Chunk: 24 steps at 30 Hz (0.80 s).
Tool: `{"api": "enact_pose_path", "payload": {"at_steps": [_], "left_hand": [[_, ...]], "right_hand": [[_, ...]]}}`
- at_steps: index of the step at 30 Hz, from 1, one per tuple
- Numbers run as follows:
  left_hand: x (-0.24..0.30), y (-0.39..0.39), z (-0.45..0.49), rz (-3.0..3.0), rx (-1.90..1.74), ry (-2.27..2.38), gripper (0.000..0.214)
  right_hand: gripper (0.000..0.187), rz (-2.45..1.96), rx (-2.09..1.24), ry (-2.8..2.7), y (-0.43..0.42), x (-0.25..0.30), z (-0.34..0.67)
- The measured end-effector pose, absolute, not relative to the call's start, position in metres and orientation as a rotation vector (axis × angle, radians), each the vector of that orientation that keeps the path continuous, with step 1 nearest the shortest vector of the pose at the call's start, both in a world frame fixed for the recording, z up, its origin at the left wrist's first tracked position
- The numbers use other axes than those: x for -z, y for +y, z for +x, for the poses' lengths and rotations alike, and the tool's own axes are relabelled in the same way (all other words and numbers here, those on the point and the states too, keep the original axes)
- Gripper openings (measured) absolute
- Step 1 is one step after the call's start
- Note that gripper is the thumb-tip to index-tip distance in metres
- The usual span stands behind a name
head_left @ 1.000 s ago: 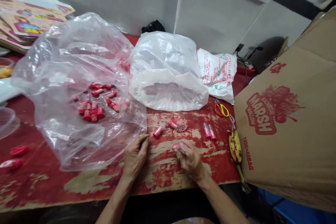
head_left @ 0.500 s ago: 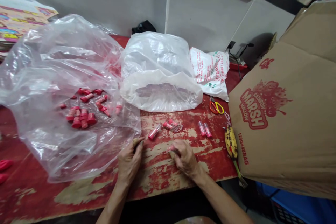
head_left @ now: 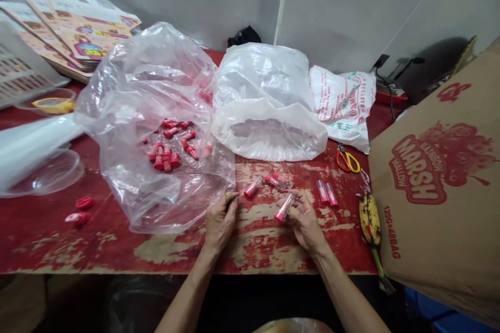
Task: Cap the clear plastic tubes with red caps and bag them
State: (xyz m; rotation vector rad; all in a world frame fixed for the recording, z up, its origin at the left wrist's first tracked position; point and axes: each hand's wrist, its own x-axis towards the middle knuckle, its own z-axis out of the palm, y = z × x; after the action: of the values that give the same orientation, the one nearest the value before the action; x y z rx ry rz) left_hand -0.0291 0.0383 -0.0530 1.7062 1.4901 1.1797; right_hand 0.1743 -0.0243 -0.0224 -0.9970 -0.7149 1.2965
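In my right hand (head_left: 307,221) is a small clear plastic tube with a pink end (head_left: 284,208), gripped between thumb and fingers and tilted above the table. My left hand (head_left: 221,221) is closed, thumb against curled fingers, beside the lower right edge of a clear plastic bag (head_left: 156,203); whatever it holds is hidden. Just beyond the hands lie a similar tube (head_left: 253,187) and a pair of pink-and-clear tubes (head_left: 276,181). Two more tubes (head_left: 327,193) lie side by side to the right. Several pink-capped pieces (head_left: 166,156) are inside the clear bag.
A white plastic bag (head_left: 265,78) and a printed white sack (head_left: 344,99) stand at the back. Scissors (head_left: 347,160), a spotted banana (head_left: 369,218) and a large cardboard box (head_left: 441,239) are on the right. Two pink pieces (head_left: 80,210) and clear round lids (head_left: 58,171) lie left.
My right hand has turned and opened its grip somewhat, so the clear tube now shows at its fingertips. My left hand stays closed. The view has shifted left.
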Motion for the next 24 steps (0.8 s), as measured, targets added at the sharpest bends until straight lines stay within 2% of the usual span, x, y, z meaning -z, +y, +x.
{"api": "enact_pose_path", "payload": {"at_steps": [3, 8, 17, 21, 24], "left_hand": [[0.054, 0.038, -0.029, 1.71, -1.193, 1.482, 0.025], [0.052, 0.038, -0.028, 1.705, -1.195, 1.475, 0.025], [0.048, 0.038, -0.027, 1.68, -1.156, 1.499, 0.026], [0.047, 0.037, -0.027, 1.692, -1.161, 1.496, 0.026], [0.046, 0.037, -0.027, 1.695, -1.178, 1.49, 0.026]], "right_hand": [[0.047, -0.905, -1.404, -0.502, -0.025, 0.019, 0.173], [0.044, -0.995, -1.354, -0.515, -0.026, 0.024, 0.175], [0.029, -1.164, -0.878, -1.233, -0.042, 0.024, 0.176], [0.041, -1.149, -0.454, -1.701, -0.043, 0.033, 0.177], [0.044, -1.167, -0.333, -1.897, -0.042, 0.039, 0.175]]}}
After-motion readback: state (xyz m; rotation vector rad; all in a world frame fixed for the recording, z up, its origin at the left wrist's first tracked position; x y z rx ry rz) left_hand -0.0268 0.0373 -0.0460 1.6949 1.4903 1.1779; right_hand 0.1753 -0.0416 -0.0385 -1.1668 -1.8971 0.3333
